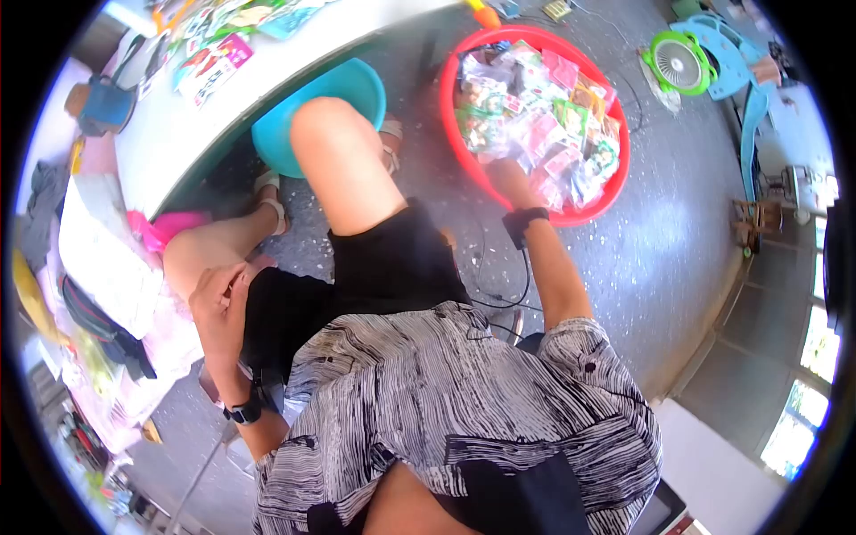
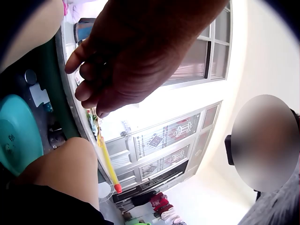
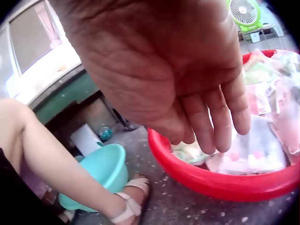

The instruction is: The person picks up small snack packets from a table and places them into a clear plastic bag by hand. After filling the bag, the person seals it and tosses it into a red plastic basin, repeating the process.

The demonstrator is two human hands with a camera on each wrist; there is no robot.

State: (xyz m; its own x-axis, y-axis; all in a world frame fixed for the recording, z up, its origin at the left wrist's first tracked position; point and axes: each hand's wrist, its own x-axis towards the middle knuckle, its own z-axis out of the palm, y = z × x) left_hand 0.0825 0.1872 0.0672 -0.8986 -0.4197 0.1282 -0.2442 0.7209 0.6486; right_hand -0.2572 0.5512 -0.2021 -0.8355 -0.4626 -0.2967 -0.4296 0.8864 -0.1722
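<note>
In the head view my right hand reaches over the near rim of a red basin heaped with small clear and coloured plastic packets. The right wrist view has the palm toward the camera, with straight, relaxed fingers hanging just above the packets and nothing held. My left hand rests by my left thigh, at the hem of the black shorts. Its fingers hang loosely curled with nothing between them, as the left wrist view also has it.
A white table stands at front left, bearing colourful packets. A turquoise basin sits on the floor by my feet. Beyond the red basin are a green fan and a blue plastic chair. Black cables lie near my right side.
</note>
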